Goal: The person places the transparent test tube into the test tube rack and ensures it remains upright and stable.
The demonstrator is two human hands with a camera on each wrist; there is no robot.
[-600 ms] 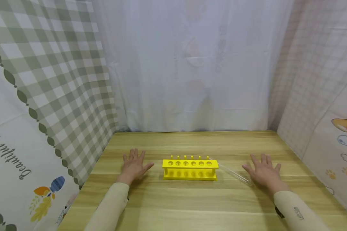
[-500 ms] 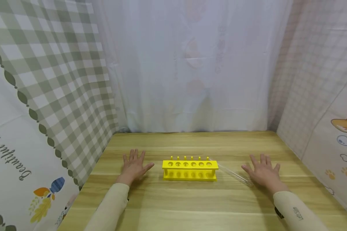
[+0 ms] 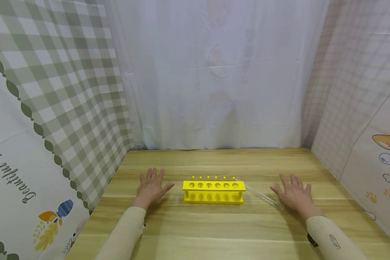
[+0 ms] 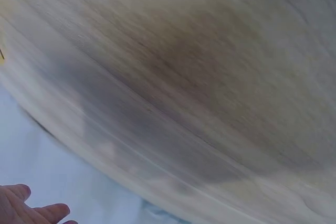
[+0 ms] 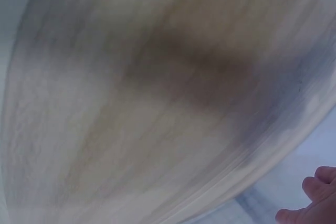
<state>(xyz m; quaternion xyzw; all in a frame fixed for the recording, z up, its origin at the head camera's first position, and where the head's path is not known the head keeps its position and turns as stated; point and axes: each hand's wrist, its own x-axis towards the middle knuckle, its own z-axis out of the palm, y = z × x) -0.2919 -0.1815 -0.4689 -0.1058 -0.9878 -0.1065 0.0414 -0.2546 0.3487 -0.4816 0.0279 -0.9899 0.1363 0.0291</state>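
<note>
A yellow test tube rack [image 3: 213, 192], with a row of round holes and a row of short pegs behind, stands mid-table in the head view. From behind its right end a clear, thin test tube [image 3: 264, 197] lies slantwise toward my right hand [image 3: 295, 195]. That hand is spread palm down over the table, fingers straight, with the tube's near end just left of it. My left hand [image 3: 150, 188] is spread likewise to the left of the rack, thumb pointing at it. Neither holds anything. The wrist views catch only some fingertips [image 4: 52, 212] at a lower corner.
The wood-grain table [image 3: 195, 231] ends at a back edge against a white curtain [image 3: 195, 90]. A green checked cloth [image 3: 68, 72] hangs at the left, and a pale printed cloth [image 3: 354, 108] at the right.
The right hand has shifted very slightly left, and its fingers have drawn a little closer together. The left hand, rack and tube stay where they were.
</note>
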